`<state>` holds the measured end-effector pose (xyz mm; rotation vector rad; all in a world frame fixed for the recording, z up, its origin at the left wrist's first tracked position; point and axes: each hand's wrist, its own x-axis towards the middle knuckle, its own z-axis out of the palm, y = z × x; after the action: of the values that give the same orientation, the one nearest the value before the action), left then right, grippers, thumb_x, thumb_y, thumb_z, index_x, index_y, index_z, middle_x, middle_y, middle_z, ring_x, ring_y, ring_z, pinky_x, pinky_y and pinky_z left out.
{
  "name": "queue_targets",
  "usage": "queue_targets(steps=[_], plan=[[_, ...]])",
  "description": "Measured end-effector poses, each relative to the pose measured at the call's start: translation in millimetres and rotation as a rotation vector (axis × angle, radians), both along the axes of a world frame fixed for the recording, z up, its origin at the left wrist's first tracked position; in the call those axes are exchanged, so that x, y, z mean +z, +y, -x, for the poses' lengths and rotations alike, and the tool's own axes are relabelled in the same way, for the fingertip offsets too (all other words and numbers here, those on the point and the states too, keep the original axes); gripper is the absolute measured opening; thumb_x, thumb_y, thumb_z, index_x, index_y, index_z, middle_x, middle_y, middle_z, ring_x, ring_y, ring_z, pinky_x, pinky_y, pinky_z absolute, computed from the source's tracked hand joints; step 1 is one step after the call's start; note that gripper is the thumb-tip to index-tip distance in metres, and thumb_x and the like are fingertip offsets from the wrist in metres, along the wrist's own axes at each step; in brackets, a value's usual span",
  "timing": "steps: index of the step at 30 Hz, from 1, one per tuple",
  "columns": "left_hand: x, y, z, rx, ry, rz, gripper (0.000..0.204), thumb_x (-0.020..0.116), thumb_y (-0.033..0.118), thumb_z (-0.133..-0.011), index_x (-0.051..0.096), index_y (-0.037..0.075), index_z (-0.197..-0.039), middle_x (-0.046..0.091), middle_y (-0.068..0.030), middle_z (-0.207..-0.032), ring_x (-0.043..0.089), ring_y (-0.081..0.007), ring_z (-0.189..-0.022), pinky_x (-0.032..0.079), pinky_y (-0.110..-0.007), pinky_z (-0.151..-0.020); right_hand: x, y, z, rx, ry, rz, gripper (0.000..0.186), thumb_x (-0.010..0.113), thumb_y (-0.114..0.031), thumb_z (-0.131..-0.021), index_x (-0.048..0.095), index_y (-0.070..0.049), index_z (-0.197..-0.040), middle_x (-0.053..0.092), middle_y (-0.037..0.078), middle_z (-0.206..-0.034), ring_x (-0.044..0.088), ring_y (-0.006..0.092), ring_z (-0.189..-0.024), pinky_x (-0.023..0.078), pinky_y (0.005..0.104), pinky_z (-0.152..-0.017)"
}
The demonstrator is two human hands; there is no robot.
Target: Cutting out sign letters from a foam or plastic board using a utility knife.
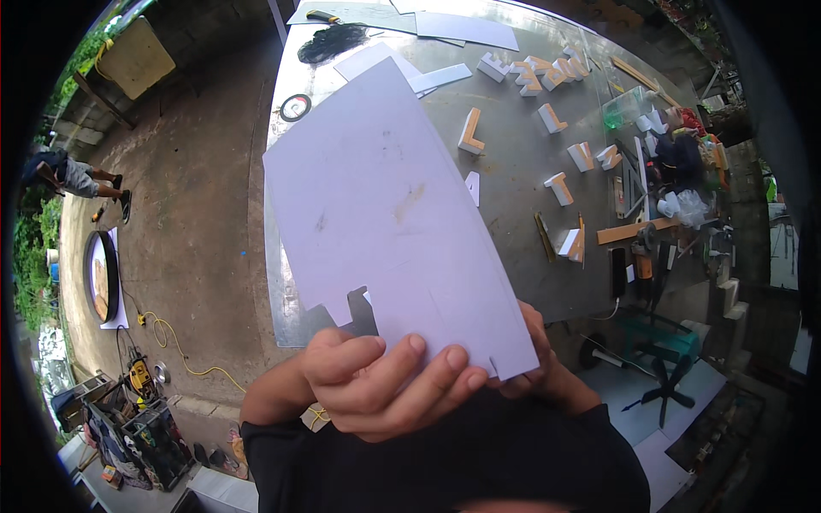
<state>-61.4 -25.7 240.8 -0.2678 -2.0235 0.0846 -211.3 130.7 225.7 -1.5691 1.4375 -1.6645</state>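
And here is the white sheet (385,197), held up over the near left part of the metal table (556,291), its near end overhanging the table's near edge! The left hand (385,385) has it firmly, fingers bent onto the upper face beside the cut-out. The right hand (530,350) is at the other near corner, partly behind the sheet; how tightly it grips, I cannot tell.

Handling is everything here. That notched edge looks the weak spot, so the left fingers do best pressing flat and broad, clear of the narrow tongue by the notch. Both hands should lift and turn together; a twist from one corner could crease the panel. And mind the far end! A low sweep might knock the L-shaped block (470,137) near the table's middle, or the tape roll (296,108) by its left edge. The yellow-handled knife (322,16) lies at the table's far left, sensibly distant from the fingers. Slow, level, even pressure: that's the way!
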Motion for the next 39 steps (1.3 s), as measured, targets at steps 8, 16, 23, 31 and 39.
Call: queue_targets(steps=[8, 16, 23, 31, 39], plan=[[-71, 28, 8, 0.051, 0.016, -0.69, 0.061, 0.061, 0.061, -0.089, 0.053, 0.016, -0.127, 0.054, -0.0028, -0.122, 0.05, -0.0199, -0.112, 0.04, -0.039, -0.096, -18, 18, 13, -0.085, 0.006, -0.297, 0.051, 0.065, -0.045, -0.093, 0.06, 0.002, -0.112, 0.054, 0.01, -0.077, 0.053, 0.0223, -0.067, 0.044, 0.0346, -0.06], [-61, 61, -5, -0.672, 0.043, -2.724, 0.067, 0.066, 0.047, -0.09, 0.043, 0.002, -0.134, 0.048, -0.0139, -0.134, 0.047, -0.0248, -0.127, 0.039, -0.043, -0.108, -36, 21, 16, -0.056, 0.072, -0.249, 0.052, 0.063, -0.048, -0.092, 0.06, 0.001, -0.111, 0.054, 0.01, -0.077, 0.054, 0.024, -0.065, 0.043, 0.0359, -0.058], [-23, 54, -1, -0.601, -0.193, -2.655, 0.049, 0.081, 0.006, -0.076, 0.058, 0.0, -0.118, 0.068, -0.0094, -0.106, 0.066, -0.0184, -0.099, 0.054, -0.034, -0.088, -45, 19, 16, 0.017, 0.109, -0.136, 0.049, 0.063, -0.046, -0.093, 0.061, 0.0, -0.11, 0.057, 0.01, -0.08, 0.056, 0.0253, -0.068, 0.044, 0.0382, -0.059], [-7, 61, 2, -0.693, -0.328, -2.533, 0.044, 0.08, 0.004, -0.078, 0.061, 0.003, -0.117, 0.068, -0.008, -0.106, 0.065, -0.0151, -0.096, 0.052, -0.03, -0.086, -43, 29, 10, -0.009, -0.204, -0.264, 0.036, 0.069, -0.026, -0.084, 0.063, -0.002, -0.11, 0.059, 0.01, -0.084, 0.056, 0.0244, -0.071, 0.043, 0.0362, -0.062], [4, 52, 5, -0.685, -0.489, -2.51, 0.031, 0.078, 0.004, -0.081, 0.066, 0.003, -0.109, 0.07, -0.0057, -0.1, 0.065, -0.0121, -0.092, 0.051, -0.027, -0.082, -30, 20, 19, -0.021, 0.099, -0.083, 0.035, 0.07, -0.027, -0.082, 0.065, -0.001, -0.105, 0.059, 0.009, -0.083, 0.056, 0.0237, -0.07, 0.042, 0.0362, -0.062]])
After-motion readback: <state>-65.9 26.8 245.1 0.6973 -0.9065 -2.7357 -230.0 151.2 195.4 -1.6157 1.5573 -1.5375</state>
